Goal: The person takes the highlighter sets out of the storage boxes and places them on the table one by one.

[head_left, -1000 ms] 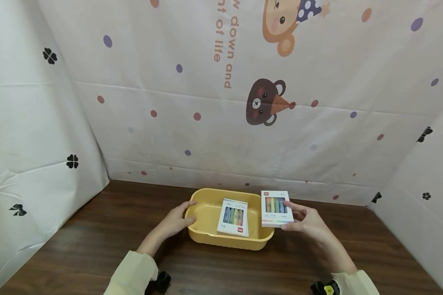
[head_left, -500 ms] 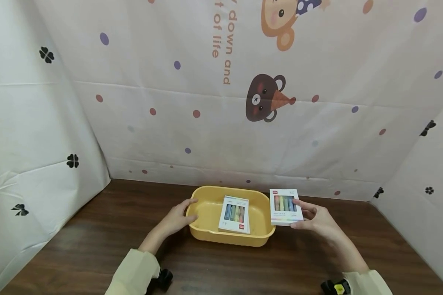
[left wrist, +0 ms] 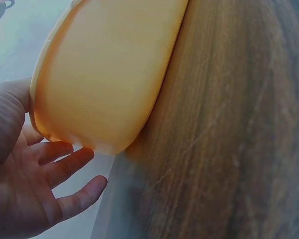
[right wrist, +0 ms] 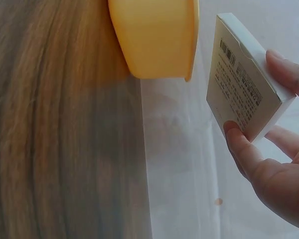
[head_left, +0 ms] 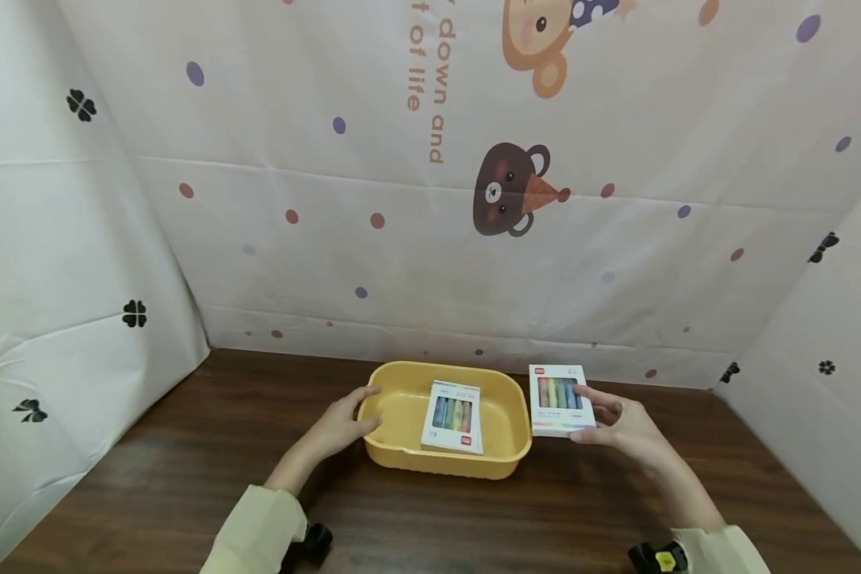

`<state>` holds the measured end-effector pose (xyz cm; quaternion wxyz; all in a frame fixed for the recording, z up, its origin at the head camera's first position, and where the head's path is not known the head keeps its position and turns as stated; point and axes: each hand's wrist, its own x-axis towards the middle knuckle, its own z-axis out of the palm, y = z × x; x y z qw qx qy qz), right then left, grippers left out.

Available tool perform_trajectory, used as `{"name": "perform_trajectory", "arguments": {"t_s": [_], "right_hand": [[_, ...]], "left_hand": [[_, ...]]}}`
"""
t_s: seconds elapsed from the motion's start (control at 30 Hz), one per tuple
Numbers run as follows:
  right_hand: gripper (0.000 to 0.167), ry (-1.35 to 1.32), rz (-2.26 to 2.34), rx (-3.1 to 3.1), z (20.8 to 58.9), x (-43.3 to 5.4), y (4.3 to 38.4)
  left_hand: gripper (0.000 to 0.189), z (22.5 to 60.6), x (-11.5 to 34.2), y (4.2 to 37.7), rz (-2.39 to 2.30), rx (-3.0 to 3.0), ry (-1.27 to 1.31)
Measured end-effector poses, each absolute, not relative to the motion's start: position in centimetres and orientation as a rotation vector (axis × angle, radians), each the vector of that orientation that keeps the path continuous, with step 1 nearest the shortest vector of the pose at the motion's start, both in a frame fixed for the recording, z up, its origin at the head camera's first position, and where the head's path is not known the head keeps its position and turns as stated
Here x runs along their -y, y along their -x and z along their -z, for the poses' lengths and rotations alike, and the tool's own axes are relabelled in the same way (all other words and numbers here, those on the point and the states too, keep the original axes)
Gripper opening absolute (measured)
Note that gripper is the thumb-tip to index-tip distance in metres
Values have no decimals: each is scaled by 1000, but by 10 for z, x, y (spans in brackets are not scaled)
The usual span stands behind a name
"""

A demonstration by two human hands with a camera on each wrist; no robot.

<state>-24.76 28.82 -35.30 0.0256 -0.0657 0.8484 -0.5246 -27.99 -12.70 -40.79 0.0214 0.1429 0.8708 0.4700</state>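
Note:
A yellow plastic tub [head_left: 438, 464] stands on the table, and my left hand [head_left: 336, 426] holds its left end. In the left wrist view the thumb goes over the tub's rim [left wrist: 35, 84] and the fingers lie along the outer wall. Inside the tub lies a white box with a window of coloured sticks [head_left: 450, 416], a second white edge showing beneath it. My right hand [head_left: 627, 430] grips a similar white box [head_left: 558, 399] by its right edge, raised beside the tub's right end. The right wrist view shows its printed back [right wrist: 239, 79], thumb and fingers on opposite faces.
The dark wooden table [head_left: 416, 526] runs back to a white printed cloth [head_left: 316, 263] behind the tub. More cloth hangs at the left [head_left: 79, 351] and right sides. A black wrist strap [head_left: 656, 556] is on the right wrist.
My right hand has moved the white box rightward, from over the tub's right end to just beyond its rim. The left hand stays at the tub's left end.

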Motion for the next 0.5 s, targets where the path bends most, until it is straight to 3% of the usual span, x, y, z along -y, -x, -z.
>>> {"name": "perform_trajectory", "arguments": {"t_s": [0.5], "right_hand": [[82, 157, 1530, -2691, 355, -311, 239]], "left_hand": [[53, 407, 126, 278, -1450, -2710, -428]]}}
